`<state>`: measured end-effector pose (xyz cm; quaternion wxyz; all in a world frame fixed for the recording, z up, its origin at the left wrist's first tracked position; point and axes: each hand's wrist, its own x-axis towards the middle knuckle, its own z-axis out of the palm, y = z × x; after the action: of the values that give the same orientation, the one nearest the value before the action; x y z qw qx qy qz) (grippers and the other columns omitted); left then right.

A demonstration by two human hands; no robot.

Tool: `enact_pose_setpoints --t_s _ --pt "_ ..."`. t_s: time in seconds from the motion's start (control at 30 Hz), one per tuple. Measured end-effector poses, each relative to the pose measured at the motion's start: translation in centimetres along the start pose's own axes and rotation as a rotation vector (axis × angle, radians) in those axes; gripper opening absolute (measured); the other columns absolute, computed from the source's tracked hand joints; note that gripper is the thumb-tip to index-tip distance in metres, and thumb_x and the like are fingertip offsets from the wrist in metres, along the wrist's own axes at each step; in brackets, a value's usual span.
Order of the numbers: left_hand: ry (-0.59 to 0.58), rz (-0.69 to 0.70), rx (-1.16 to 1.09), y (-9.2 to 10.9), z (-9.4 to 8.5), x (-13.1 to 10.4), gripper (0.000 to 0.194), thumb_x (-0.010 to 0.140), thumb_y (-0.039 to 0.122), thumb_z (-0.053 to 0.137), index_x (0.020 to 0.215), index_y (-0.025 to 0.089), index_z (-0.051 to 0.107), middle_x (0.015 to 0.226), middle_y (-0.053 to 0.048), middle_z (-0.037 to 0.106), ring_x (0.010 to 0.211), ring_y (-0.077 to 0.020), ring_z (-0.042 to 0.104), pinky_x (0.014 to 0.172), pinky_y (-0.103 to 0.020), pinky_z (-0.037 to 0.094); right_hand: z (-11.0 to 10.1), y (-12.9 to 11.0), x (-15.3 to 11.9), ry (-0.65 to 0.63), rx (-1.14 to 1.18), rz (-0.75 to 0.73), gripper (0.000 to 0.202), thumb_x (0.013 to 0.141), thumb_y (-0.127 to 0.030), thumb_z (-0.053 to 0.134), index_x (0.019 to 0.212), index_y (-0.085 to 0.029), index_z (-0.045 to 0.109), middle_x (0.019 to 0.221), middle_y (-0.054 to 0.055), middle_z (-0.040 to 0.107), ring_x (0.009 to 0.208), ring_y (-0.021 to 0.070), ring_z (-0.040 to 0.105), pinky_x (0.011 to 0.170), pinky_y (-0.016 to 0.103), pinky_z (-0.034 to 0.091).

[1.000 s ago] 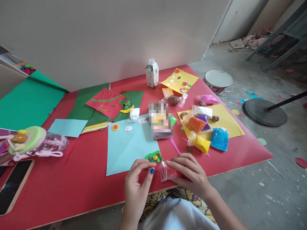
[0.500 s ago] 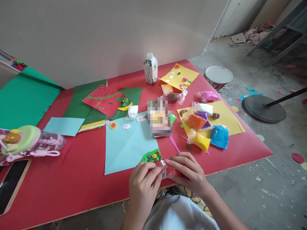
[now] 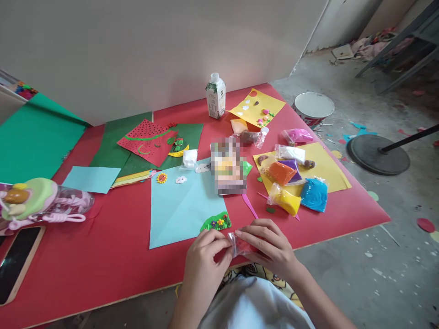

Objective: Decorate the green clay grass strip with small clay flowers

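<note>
A clear bag of red clay [image 3: 243, 246] is held between both hands at the table's front edge. My left hand [image 3: 207, 257] pinches the bag's clear end with thumb and fingers. My right hand [image 3: 270, 244] is wrapped over the red part, hiding much of it. Just beyond them lies a light blue sheet [image 3: 185, 205] bearing a green clay patch with small flowers [image 3: 217, 222], a clay sun [image 3: 162, 177] and white clouds. Right of the sheet are bags of yellow [image 3: 290, 202], orange [image 3: 281, 172] and blue clay [image 3: 314, 194].
On the red table [image 3: 120, 256] stand a carton bottle [image 3: 216, 97] and a blurred upright-looking box or device [image 3: 228, 167]. A phone [image 3: 20, 260] and a drinking bottle [image 3: 73, 201] lie left. A pink tool [image 3: 249, 205] lies ahead; a white bucket [image 3: 313, 107] is beyond the right edge.
My left hand's fingers have shifted slightly at the clear end of the bag, showing a little more of it. The right hand has barely moved.
</note>
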<state>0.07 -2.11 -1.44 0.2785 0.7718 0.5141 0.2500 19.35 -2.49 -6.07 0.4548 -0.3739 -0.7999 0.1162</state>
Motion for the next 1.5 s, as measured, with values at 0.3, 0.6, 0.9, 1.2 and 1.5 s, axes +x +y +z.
enact_pose_setpoints --t_s 0.3,0.6,0.9,1.2,1.5 --pt "0.199 -0.03 -0.113 0.3 -0.9 -0.1 0.013 0.095 0.018 0.051 0.094 0.023 0.063 0.087 -0.002 0.066 0.082 -0.0134 0.066 0.072 -0.02 0.052 -0.1 -0.1 0.3 0.081 -0.012 0.063 0.042 0.095 -0.025 0.057 0.137 -0.021 0.056 0.096 0.009 0.07 0.088 0.0208 0.059 0.076 0.036 0.055" --pt "0.219 -0.106 -0.106 -0.4 -0.5 -1.0 0.023 0.099 0.03 0.045 0.08 0.022 0.057 0.065 0.002 0.06 0.056 -0.0106 0.058 0.053 -0.018 0.044 0.0 -0.1 0.4 0.103 -0.013 0.096 0.039 0.095 -0.028 0.058 0.133 -0.023 0.058 0.094 0.009 0.07 0.087 0.021 0.061 0.074 0.037 0.057" --pt "0.305 -0.106 -0.226 -0.6 -0.6 -0.5 0.012 0.091 0.025 0.061 0.093 0.024 0.073 0.084 -0.003 0.073 0.08 -0.0161 0.07 0.07 -0.024 0.057 -0.1 0.0 0.3 0.084 -0.007 0.104 0.043 0.094 -0.027 0.059 0.137 -0.023 0.056 0.096 0.009 0.07 0.088 0.0214 0.061 0.076 0.037 0.057" --pt "0.375 -0.196 -0.36 -1.0 -0.2 -0.9 0.009 0.086 0.029 0.069 0.084 0.022 0.074 0.08 -0.002 0.075 0.075 -0.0165 0.072 0.07 -0.024 0.06 0.0 0.0 0.3 0.087 -0.009 0.107 0.042 0.094 -0.029 0.059 0.136 -0.024 0.057 0.094 0.008 0.07 0.087 0.0211 0.061 0.075 0.037 0.057" --pt "0.347 -0.191 -0.234 -1.1 -0.3 -0.9 0.028 0.093 0.039 0.057 0.073 0.02 0.062 0.067 -0.001 0.065 0.064 -0.0142 0.063 0.06 -0.022 0.051 0.0 0.0 0.2 0.084 -0.019 0.118 0.045 0.093 -0.028 0.061 0.137 -0.024 0.055 0.094 0.008 0.071 0.086 0.0215 0.061 0.075 0.038 0.058"
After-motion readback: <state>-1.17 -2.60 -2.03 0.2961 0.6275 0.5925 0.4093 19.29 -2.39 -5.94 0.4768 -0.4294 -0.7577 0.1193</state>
